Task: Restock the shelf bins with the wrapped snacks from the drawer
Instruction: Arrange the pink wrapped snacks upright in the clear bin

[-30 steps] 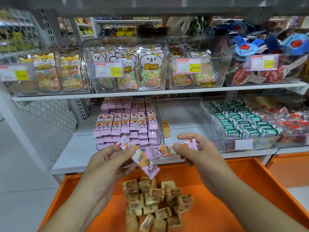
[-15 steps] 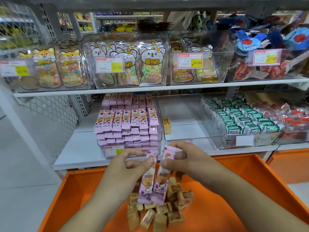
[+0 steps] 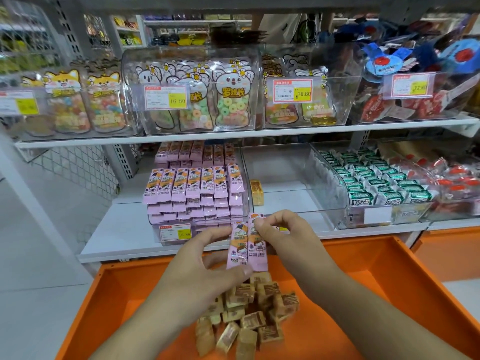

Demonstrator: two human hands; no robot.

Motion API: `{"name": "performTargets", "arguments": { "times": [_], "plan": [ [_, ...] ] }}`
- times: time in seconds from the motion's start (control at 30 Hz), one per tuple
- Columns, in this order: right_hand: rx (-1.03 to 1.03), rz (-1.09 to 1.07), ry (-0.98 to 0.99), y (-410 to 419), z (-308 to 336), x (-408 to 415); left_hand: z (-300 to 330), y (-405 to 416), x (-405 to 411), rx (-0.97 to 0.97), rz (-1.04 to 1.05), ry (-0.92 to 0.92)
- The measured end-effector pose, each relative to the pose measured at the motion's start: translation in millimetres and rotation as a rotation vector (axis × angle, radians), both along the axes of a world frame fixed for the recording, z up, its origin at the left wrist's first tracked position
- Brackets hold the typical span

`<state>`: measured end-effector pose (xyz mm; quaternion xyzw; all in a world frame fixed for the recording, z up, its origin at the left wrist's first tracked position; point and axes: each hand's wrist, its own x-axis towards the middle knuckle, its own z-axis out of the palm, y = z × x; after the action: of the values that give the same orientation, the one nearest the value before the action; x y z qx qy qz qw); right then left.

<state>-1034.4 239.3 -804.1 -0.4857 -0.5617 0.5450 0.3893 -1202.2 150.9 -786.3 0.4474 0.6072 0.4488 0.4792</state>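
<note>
Pink glossy flat snack bars (image 3: pixel 247 246) pinched upright by both hands

Both hands squared two pink bars (image 3: pixel 247 245) upright together.

Pink snack bars (image 3: pixel 246 245), orange drawer (image 3: pixel 389 294)

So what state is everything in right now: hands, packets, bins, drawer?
Left hand: grips one pink packet.
Right hand: pinches the other.
Two pink packets: upright, side by side.
Pink-packet bin: nearly full.
Middle bin: almost empty, one brown snack.
Orange drawer: open, holding a pile of brown snacks.
</note>
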Motion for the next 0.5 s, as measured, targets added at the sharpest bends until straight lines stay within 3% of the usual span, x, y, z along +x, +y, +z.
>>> {"name": "performTargets", "arguments": {
  "times": [0.2, 0.37, 0.5],
  "plan": [
    [0.018, 0.258, 0.049, -5.2, 8.4, 11.9, 2.7, -0.5, -5.4, 0.184, 0.086, 0.017],
    [0.156, 0.227, -0.032, -3.6, 12.0, 11.8, 6.4, -2.3, -6.0, 0.243, 0.033, 0.026],
    [0.109, 0.274, -0.046, -4.7, 13.2, 10.9, 9.2, -0.4, -13.9, 0.253, -0.011, 0.087]
  ]
}}
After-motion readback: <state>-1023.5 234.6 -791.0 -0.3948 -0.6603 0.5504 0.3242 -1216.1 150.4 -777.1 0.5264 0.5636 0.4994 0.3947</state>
